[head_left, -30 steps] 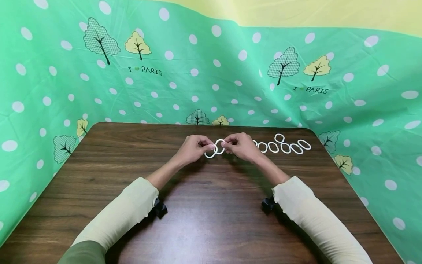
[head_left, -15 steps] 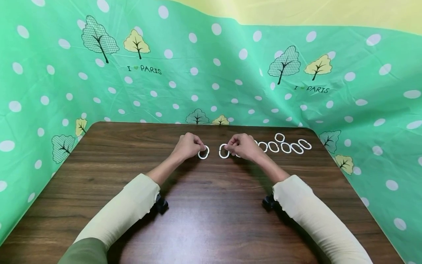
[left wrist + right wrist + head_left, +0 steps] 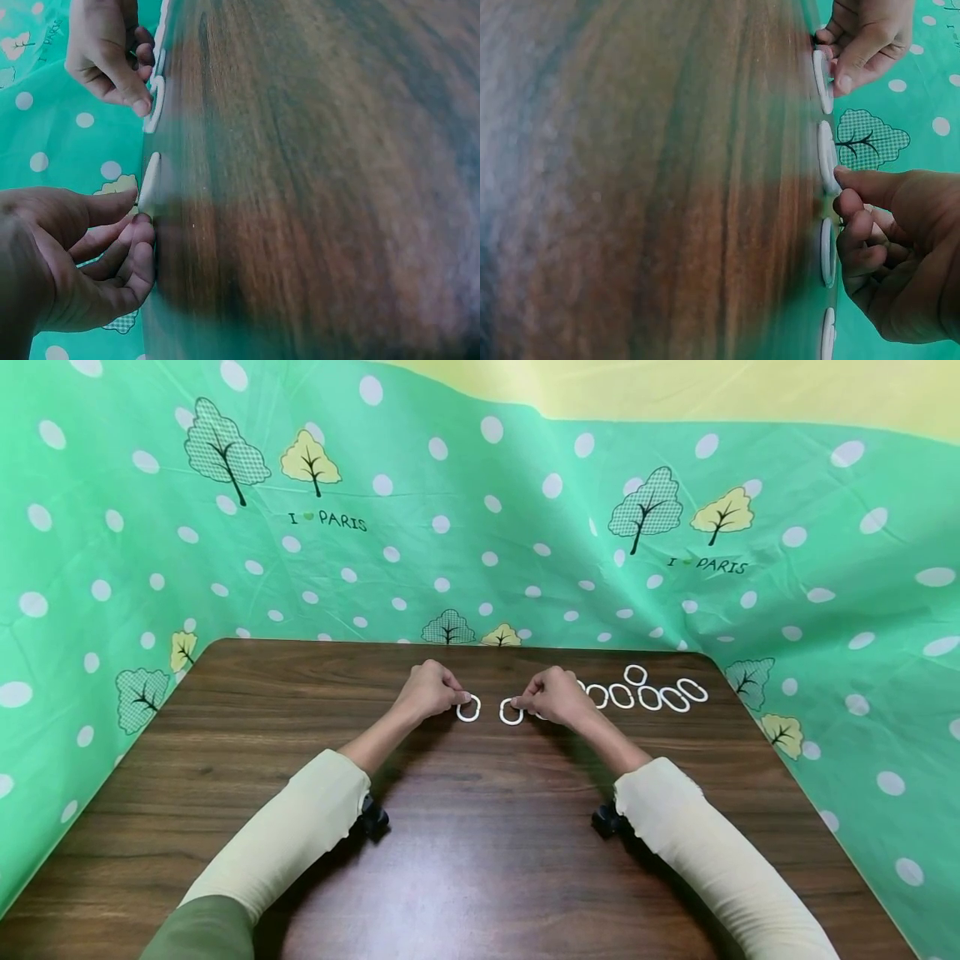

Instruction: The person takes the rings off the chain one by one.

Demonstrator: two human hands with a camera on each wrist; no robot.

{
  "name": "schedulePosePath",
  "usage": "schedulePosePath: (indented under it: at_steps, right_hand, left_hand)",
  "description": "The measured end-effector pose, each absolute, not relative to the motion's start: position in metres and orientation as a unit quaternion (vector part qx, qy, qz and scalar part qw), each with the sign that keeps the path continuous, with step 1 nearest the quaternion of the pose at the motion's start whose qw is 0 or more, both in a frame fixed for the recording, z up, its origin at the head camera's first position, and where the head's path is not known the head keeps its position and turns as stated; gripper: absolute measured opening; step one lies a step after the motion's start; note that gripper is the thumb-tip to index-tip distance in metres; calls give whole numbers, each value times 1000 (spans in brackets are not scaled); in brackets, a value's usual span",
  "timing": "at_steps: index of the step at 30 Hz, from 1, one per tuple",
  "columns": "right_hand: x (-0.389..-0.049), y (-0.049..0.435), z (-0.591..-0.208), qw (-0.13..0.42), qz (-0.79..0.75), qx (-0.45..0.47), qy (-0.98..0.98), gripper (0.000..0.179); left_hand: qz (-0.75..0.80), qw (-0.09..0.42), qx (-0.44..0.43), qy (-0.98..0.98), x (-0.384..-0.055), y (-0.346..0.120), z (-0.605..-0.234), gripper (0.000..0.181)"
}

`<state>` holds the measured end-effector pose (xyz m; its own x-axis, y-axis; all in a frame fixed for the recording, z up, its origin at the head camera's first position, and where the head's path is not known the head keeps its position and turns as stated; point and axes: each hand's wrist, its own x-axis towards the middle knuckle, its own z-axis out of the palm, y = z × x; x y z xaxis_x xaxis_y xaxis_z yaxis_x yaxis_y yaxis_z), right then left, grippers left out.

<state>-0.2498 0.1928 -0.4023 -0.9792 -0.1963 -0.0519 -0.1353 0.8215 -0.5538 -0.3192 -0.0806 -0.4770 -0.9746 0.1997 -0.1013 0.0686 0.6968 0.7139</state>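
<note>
My left hand pinches the upper edge of a white oval ring between thumb and fingertips. A short distance to its right, my right hand pinches a second white oval ring. The two rings are apart, with a narrow strip of tabletop between them. In the left wrist view, the left ring stands slightly tilted at the fingertips. From the right wrist, the right ring appears edge-on at my thumb tip. Another ring lies close beside my right hand, partly hidden by it in the head view.
Several more white rings lie in a row to the right on the dark wooden table, with one ring set behind the row. A green dotted cloth hangs behind the table's far edge.
A second ago the two held rings overlapped between my hands. They have since come apart, left and right, and moved slightly nearer to me. The other visible rings have stayed put.
</note>
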Motion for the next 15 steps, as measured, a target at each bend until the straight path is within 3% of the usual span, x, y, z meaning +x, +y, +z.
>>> schedulePosePath:
  at_steps: [6, 15]
  right_hand:
    - [-247, 195, -402, 42, -294, -90, 951, 25]
    - [-244, 224, -402, 37, -317, -110, 941, 25]
  left_hand:
    - [385, 102, 70, 915, -314, -82, -471, 16]
    - [423, 99, 81, 897, -273, -92, -426, 24]
